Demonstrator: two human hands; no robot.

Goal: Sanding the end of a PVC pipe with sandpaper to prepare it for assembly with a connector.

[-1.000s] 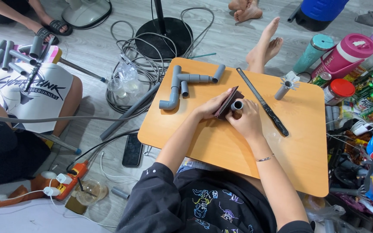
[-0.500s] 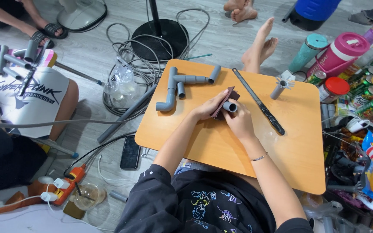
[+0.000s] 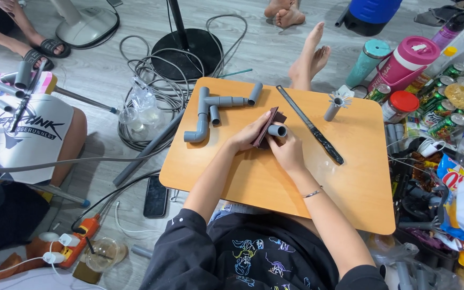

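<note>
A short grey plastic pipe piece [image 3: 277, 130] is held in the closed grip of the right hand [image 3: 287, 152], just above the middle of the light wooden desk [image 3: 275, 182]. A folded dark reddish-brown abrasive sheet [image 3: 267, 127] is pinched flat against the pipe's side by the fingers of the left hand [image 3: 247, 137].

Slippage appears to be the main risk: the pipe is short and smooth, and it could be twisted out of the grip if the sheet is pressed hard. The fingertips lie right beside the abrasive, so skin could be scraped. Were the pipe dropped, it could roll off the desk edge onto the floor among the coiled grey cables [image 3: 162, 70].

The pipe looks round, hollow and thin-walled, with its open end turned up toward the camera. A long dark flat blade-like tool [image 3: 311, 129] lies near the right hand.
</note>
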